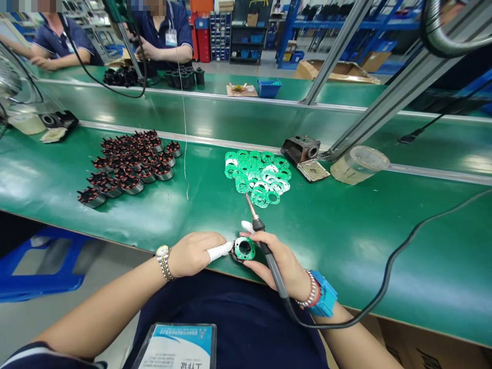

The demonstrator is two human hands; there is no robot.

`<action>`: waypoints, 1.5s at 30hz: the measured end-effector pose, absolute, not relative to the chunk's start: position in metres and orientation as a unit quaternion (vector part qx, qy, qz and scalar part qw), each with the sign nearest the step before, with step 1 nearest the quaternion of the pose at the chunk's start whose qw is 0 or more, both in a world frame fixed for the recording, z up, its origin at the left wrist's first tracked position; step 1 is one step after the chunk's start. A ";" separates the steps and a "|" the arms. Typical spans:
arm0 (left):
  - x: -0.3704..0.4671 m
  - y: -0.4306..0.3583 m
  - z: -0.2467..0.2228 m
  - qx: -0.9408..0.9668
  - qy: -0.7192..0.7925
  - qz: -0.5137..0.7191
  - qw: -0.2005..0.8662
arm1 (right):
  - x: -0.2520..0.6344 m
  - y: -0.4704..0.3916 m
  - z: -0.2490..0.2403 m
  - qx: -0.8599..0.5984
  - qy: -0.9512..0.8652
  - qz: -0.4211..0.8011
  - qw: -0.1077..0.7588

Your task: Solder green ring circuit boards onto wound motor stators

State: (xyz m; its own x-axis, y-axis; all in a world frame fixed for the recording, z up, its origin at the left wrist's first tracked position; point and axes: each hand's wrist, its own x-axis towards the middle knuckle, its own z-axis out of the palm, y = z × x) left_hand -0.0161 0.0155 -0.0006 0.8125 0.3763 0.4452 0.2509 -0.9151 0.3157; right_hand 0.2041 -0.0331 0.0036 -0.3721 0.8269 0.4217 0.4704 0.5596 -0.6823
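A motor stator with a green ring-shaped circuit board (244, 248) on top is at the table's front edge, between both hands. My left hand (198, 252), a white wrap on one finger, is closed with its fingertips against the stator's left side. A soldering iron (273, 266) lies across my right hand (286, 264), its tip pointing up and away toward the loose boards. The thumb and fingers of that same hand also touch the stator's right side. Loose green ring boards (257, 177) lie in a pile beyond. Stators with copper windings (132, 164) stand grouped at the left.
A soldering iron stand (302, 149) with a sponge tray (313, 170) sits beside a translucent tub (359, 165). The iron's black cable (392, 271) runs off right. A thin solder wire (184, 123) hangs down over the table. Two co-workers (165, 38) sit across the bench.
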 end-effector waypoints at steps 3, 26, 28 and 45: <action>-0.014 0.020 0.000 0.943 0.160 0.262 0.127 | 0.205 -0.032 0.004 -0.405 -0.797 0.233 0.383; 0.016 0.016 -0.015 0.816 0.455 0.281 0.219 | 0.191 -0.019 -0.003 -0.483 -0.774 0.118 0.392; 0.016 0.048 -0.013 0.810 0.486 0.279 0.174 | 0.207 -0.001 -0.003 -0.504 -0.776 0.080 0.372; -0.021 0.252 0.062 0.622 0.665 0.325 0.254 | 0.238 0.052 -0.032 -0.496 -0.799 -0.024 0.338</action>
